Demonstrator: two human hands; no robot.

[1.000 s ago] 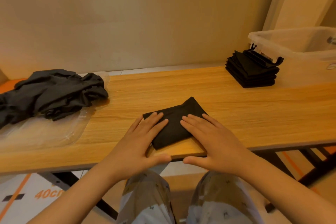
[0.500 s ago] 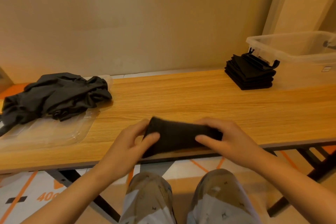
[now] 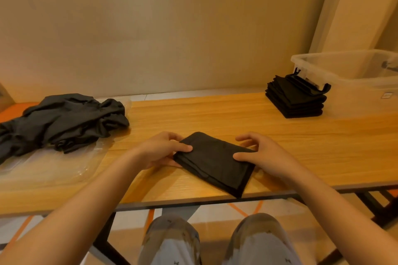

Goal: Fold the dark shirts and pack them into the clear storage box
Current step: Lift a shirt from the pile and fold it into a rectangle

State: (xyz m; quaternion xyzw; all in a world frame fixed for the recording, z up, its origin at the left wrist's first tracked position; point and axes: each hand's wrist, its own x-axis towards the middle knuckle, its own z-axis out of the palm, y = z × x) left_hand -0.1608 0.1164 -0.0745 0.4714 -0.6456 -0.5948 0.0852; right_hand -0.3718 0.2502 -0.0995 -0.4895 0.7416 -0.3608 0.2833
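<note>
A pale wood-grain desk (image 3: 215, 114) runs along a plain beige wall (image 3: 172, 28). At six o'clock lies the folded shirt (image 3: 215, 161), a soft matte rectangle. The left hand (image 3: 160, 149) and right hand (image 3: 265, 153) each have one end pinched in their grip. At two o'clock a squared stack (image 3: 295, 99) sits just beside the clear storage box (image 3: 355, 75). At nine lies a crumpled heap (image 3: 60, 120).

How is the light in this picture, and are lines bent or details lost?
Head view: warm yellowish light tints everything; the wide lens bows the table edges; the folded shirt is so dark its folds barely show; the clear storage box looks pale.
</note>
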